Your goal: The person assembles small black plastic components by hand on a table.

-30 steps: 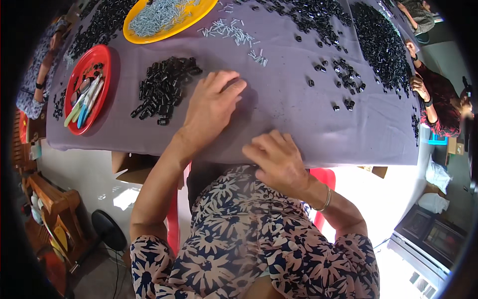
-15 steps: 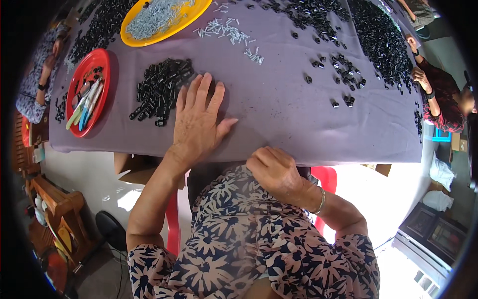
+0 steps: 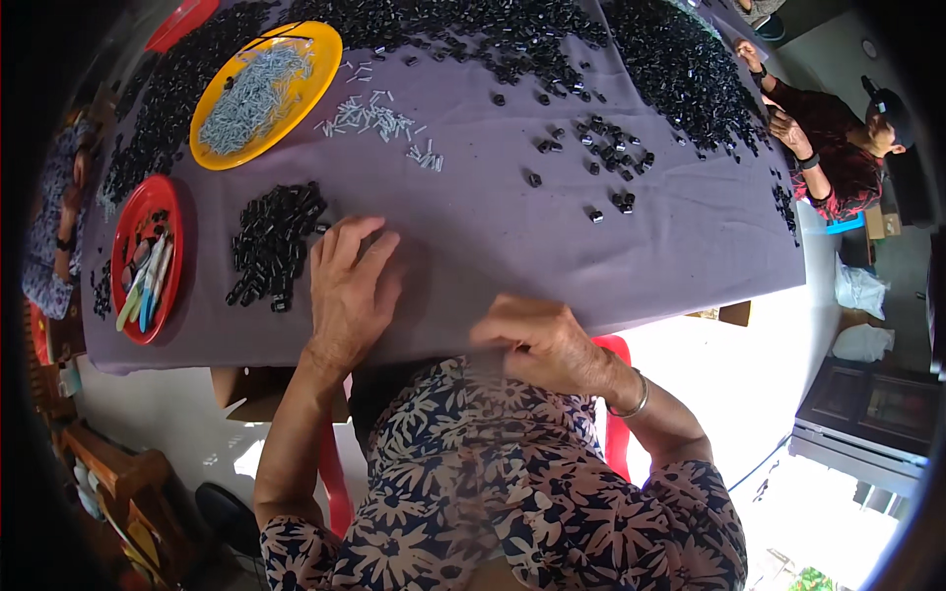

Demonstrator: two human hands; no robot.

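Observation:
My left hand (image 3: 350, 288) is over the purple tablecloth, fingers bent and spread apart, holding nothing that shows. Its fingertips are close to the right side of a heap of small black cylindrical parts (image 3: 271, 241). My right hand (image 3: 542, 340) is at the table's near edge, in front of my body. The fingers there curl inward, their tips smeared by motion. Whatever they may hold is hidden. Beyond my left hand lie loose thin pale pins (image 3: 370, 120), beside a yellow plate (image 3: 320, 84) filled with more pins.
A red plate (image 3: 171, 274) holding several slim-handled tools (image 3: 148, 281) stands at the left. Scattered black parts (image 3: 611, 148) lie right of centre, and large black piles (image 3: 680, 79) cover the far side. A co-worker (image 3: 823, 148) sits at the right, another person (image 3: 54, 227) at the left.
The view has shifted, so the table items appear lower and further left. My left hand has lifted and bent its fingers beside the black heap. My right fist has loosened slightly, fingertips moving.

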